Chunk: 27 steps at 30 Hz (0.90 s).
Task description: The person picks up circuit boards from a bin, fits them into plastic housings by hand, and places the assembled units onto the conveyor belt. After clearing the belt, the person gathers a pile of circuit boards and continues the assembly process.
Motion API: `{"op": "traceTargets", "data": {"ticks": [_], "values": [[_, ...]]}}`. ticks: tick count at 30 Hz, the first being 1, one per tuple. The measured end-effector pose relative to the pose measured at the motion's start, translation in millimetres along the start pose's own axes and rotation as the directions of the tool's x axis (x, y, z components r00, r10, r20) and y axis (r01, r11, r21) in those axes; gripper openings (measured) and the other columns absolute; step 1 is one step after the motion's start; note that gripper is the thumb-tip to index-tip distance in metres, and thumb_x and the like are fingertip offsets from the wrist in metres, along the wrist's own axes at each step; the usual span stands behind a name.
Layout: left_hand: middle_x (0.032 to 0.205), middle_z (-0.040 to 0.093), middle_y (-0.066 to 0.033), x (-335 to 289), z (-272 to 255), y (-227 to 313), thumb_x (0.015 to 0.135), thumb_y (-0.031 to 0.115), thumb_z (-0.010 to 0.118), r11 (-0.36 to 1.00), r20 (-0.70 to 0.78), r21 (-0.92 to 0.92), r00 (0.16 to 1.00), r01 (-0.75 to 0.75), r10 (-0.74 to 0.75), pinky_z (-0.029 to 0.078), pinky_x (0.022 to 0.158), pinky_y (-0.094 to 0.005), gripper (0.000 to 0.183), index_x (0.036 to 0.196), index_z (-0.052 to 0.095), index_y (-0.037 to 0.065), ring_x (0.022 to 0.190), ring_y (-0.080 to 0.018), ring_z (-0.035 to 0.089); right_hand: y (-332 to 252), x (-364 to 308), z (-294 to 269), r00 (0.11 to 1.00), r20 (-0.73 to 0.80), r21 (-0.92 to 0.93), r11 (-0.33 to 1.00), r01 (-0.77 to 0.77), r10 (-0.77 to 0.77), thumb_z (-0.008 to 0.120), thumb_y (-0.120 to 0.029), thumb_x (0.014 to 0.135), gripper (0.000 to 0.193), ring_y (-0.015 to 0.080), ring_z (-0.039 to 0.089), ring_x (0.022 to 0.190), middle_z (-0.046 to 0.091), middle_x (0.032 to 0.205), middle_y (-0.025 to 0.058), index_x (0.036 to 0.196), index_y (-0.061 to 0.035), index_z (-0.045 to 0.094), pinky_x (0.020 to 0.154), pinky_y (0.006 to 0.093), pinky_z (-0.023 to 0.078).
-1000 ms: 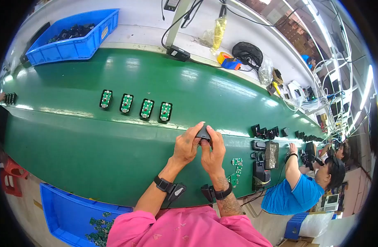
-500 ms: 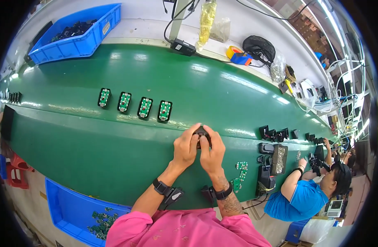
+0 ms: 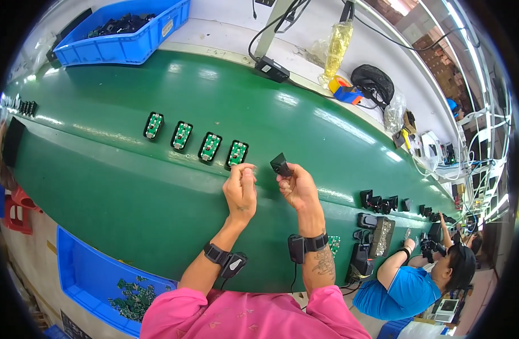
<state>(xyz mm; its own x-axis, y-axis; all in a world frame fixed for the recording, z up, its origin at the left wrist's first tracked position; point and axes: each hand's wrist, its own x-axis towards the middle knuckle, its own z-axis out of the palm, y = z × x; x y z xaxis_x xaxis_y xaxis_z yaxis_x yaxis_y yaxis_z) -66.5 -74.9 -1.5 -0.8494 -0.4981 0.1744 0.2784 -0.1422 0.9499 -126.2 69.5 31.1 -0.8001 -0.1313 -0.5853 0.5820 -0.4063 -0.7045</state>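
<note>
My right hand [image 3: 301,189] pinches a small black plastic housing [image 3: 280,164] between thumb and fingers, tilted above the green bench. My left hand [image 3: 240,192] is apart from it, fingers curled in; whatever they hold, if anything, is hidden. Just beyond the left fingertips lies a black case with a green circuit board [image 3: 237,153], the right end of a row. Three more such cases, among them a board-filled case [image 3: 210,147] and the leftmost case [image 3: 154,125], continue the row leftward. Loose green circuit boards [image 3: 334,244] lie beside my right forearm.
A blue bin of black parts [image 3: 101,50] stands at the back left. Below the bench edge, a blue bin [image 3: 90,288] holds green boards. Black housings [image 3: 378,201] and a tray of small metal parts [image 3: 383,237] lie to the right, near a co-worker in a blue shirt [image 3: 403,291].
My hands have separated: the right has moved right and up with the black housing, the left has moved left toward the row of cases. The view has shifted slightly.
</note>
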Motion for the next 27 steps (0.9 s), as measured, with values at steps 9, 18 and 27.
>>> {"op": "traceTargets", "data": {"ticks": [9, 18, 27], "values": [[0.063, 0.054, -0.0021, 0, 4, 3, 0.099, 0.013, 0.051, 0.998, -0.015, 0.012, 0.998, 0.057, -0.057, 0.038, 0.043, -0.0258, 0.018, 0.096, 0.062, 0.000, 0.046, -0.0081, 0.049, 1, -8, -1, 0.998, 0.022, -0.048, 0.997, 0.053, -0.052, 0.049, -0.023, 0.100, 0.024, 0.0115, 0.051, 0.048, 0.062, 0.069, 0.0091, 0.095, -0.0022, 0.059, 0.041, 0.0222, 0.038], [0.081, 0.069, -0.0045, -1, 2, -4, 0.094, 0.007, 0.060, 0.949, 0.432, -0.151, 0.882, 0.277, -0.188, 0.054, 0.053, -0.0255, 0.038, 0.131, 0.062, -0.001, 0.061, -0.0099, 0.065, 12, -46, 12, 0.644, 0.231, -0.753, 0.286, 0.593, -0.729, 0.060, -0.016, 0.097, 0.028, 0.0120, 0.062, 0.067, 0.065, 0.078, 0.0086, 0.120, 0.0003, 0.061, 0.061, 0.0280, 0.052], [0.089, 0.072, -0.0076, 3, 1, -1, 0.096, 0.004, 0.057, 0.944, 0.555, 0.008, 0.784, 0.329, -0.278, 0.059, 0.065, -0.0266, 0.039, 0.135, 0.058, 0.000, 0.071, -0.0119, 0.069, 6, -64, -11, 0.807, 0.261, -0.700, 0.471, 0.536, -0.530, 0.063, -0.003, 0.090, 0.057, 0.0119, 0.065, 0.073, 0.069, 0.087, 0.0100, 0.144, -0.0030, 0.046, 0.068, 0.0285, 0.054]]}}
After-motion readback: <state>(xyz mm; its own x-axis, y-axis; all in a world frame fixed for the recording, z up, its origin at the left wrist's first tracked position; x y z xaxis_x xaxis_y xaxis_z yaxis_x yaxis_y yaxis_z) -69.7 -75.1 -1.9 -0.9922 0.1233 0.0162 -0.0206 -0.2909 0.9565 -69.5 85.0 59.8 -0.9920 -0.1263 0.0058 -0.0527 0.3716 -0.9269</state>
